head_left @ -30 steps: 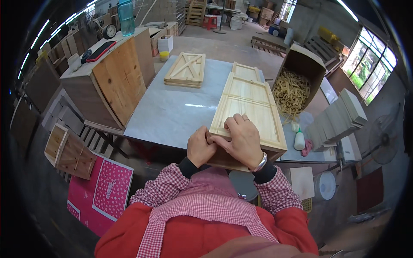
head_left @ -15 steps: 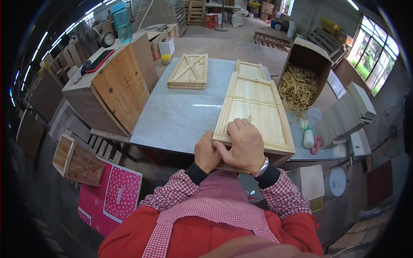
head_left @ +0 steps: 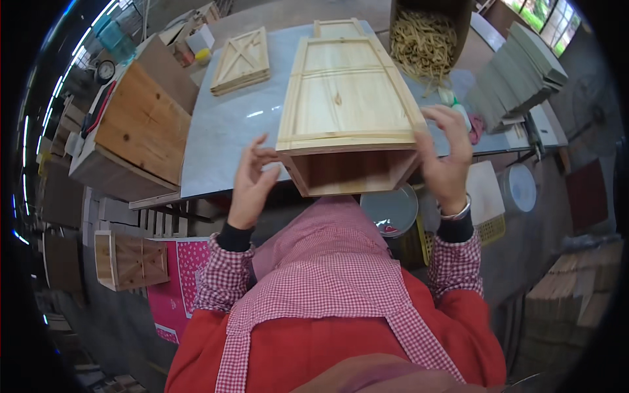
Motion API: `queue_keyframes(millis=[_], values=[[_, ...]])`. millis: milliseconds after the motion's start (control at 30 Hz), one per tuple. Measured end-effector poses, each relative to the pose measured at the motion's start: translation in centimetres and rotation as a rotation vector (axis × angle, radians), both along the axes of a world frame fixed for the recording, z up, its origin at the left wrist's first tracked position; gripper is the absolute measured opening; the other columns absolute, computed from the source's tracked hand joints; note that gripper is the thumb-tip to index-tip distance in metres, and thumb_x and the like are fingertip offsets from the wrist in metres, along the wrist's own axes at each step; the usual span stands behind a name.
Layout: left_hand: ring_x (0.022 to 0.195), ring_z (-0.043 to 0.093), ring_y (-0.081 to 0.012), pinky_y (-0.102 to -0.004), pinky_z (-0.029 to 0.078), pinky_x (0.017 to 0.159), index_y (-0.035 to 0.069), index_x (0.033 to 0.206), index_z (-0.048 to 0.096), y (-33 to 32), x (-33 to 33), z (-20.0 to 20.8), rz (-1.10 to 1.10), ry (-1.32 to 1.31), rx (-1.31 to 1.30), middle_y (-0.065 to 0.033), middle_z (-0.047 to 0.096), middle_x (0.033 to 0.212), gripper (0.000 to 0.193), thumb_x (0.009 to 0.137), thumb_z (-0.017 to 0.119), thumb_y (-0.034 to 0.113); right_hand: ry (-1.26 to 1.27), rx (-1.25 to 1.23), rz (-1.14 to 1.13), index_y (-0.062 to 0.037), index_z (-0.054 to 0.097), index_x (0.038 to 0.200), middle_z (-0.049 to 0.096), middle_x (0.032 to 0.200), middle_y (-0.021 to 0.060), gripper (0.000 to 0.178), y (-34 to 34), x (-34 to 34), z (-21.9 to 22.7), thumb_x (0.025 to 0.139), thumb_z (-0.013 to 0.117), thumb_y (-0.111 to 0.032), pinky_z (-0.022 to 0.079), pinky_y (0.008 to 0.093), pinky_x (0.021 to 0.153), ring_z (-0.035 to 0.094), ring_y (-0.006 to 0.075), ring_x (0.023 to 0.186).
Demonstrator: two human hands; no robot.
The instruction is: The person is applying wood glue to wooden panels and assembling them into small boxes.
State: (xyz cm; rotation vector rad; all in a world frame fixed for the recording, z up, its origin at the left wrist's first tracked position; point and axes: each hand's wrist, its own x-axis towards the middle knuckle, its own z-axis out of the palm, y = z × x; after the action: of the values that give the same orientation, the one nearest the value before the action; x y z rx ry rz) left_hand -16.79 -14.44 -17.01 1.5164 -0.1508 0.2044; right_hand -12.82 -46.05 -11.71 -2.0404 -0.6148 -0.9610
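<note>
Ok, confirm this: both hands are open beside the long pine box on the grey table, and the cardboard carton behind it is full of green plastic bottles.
Not quite. The head view shows the cardboard carton holds pale straw-like shavings, not green bottles. The left hand and right hand are indeed open beside the long pine box on the grey table.

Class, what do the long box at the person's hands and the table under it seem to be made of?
Long box: pale bare wood, likely pine; grain and a knot show, no paint visible. Table: smooth grey top, perhaps stone or laminate; it glints faintly.
</note>
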Motion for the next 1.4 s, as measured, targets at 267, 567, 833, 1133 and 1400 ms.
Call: queue_keyframes(millis=[267,567,833,1133,1400], values=[[0.11,0.05,-0.0169,-0.0315,0.041,0.092,-0.003,0.124,0.052,-1.5,8.2,7.0,0.122,-0.216,0.528,-0.0069,0.055,0.116,0.04,0.091,0.058,0.019,0.368,0.452,0.21,0.002,0.057,0.12,0.056,0.098,0.0064,0.037,-2.9,0.0,-7.2,0.084,0.064,-0.004,0.047,0.0234,0.075,0.057,0.012,0.086],[0.094,0.06,-0.019,-0.0306,0.047,0.083,-0.004,0.118,0.054,-0.8,20.1,1.6,-0.062,0.179,0.681,-0.01,0.064,0.104,0.042,0.093,0.056,0.029,0.302,0.354,0.266,0.0025,0.058,0.123,0.056,0.081,0.0055,0.047,-3.5,0.8,-7.2,0.077,0.067,-0.006,0.043,0.0229,0.064,0.053,0.0125,0.072],[0.086,0.064,-0.0215,-0.034,0.05,0.078,-0.007,0.112,0.056,1.2,20.8,1.0,-0.04,0.126,0.632,-0.0128,0.066,0.103,0.043,0.095,0.054,0.032,0.328,0.39,0.281,0.0027,0.059,0.122,0.057,0.08,0.007,0.047,-3.7,1.8,-7.4,0.077,0.066,-0.006,0.042,0.0249,0.06,0.053,0.0129,0.071],[0.097,0.065,-0.0207,-0.0319,0.054,0.084,-0.001,0.124,0.054,0.8,22.9,4.0,-0.235,0.668,-0.022,-0.0129,0.064,0.113,0.048,0.095,0.053,0.037,0.501,0.538,0.275,0.0016,0.062,0.089,0.062,0.073,0.0117,0.047,-7.0,10.1,-11.3,0.093,0.05,-0.044,0.047,0.0359,0.053,0.06,0.0196,0.061],[0.107,0.058,-0.0243,-0.0322,0.046,0.093,-0.003,0.126,0.052,-0.9,30.2,4.5,-0.12,0.596,0.682,-0.0152,0.057,0.123,0.054,0.095,0.051,0.042,1.391,0.161,0.594,0.0033,0.062,0.094,0.062,0.073,0.011,0.055,-4.1,24.3,-3.1,0.093,0.044,-0.049,0.047,0.0302,0.045,0.06,0.0218,0.054]])
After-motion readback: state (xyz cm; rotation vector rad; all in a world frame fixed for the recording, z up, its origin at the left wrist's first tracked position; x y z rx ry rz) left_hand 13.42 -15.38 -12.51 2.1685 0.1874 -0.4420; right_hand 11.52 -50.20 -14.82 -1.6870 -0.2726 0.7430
